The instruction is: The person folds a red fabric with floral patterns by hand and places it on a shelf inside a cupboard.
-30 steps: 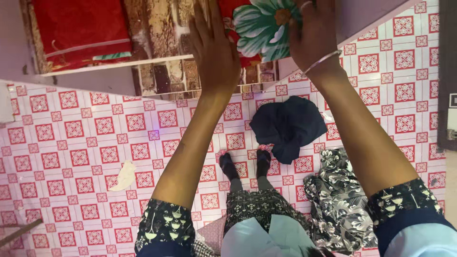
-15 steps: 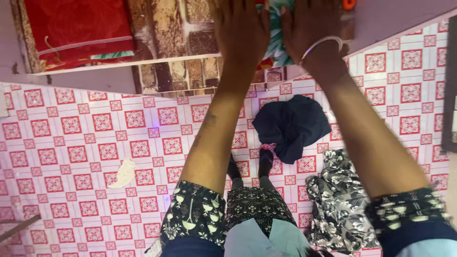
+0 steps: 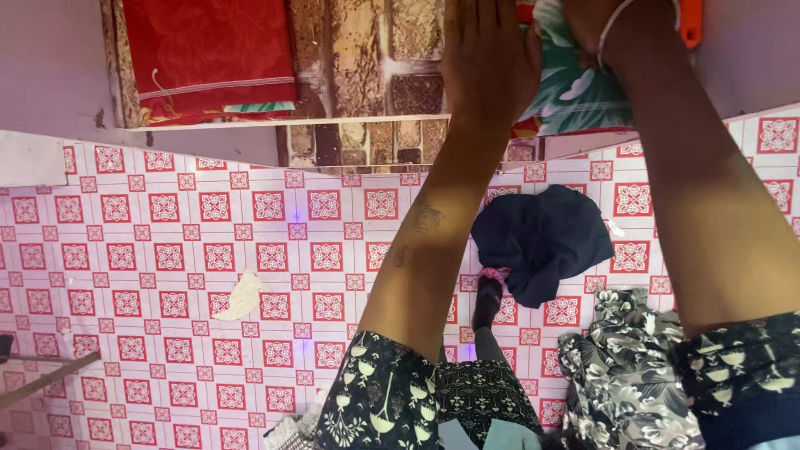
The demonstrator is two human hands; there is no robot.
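Floral cloth, green with white leaves and some red at its lower edge, is at the top of the head view, pressed into the opening of a wall shelf. Both hands are on it. The left hand lies flat with fingers together against the left side of the cloth. The right hand is mostly cut by the top edge of the picture; it wears a thin bangle at the wrist and seems closed on the upper part of the cloth, but I cannot tell its grip for sure. A small orange object shows just beside this wrist.

Compared with one second ago, the cloth sits higher and deeper in the shelf, and less of it is visible; the hands have moved up with it, and the arms are now more stretched. My judgement is that the cloth is almost placed inside and only the last pushing remains.

In the left part of the shelf a folded red fabric lies well apart from the hands. Below, on the floor with red and white pattern tiles, a dark blue garment lies crumpled between the two arms. A black and white flower-print cloth is near the right arm. A small pale scrap lies alone on the tiles at the left.
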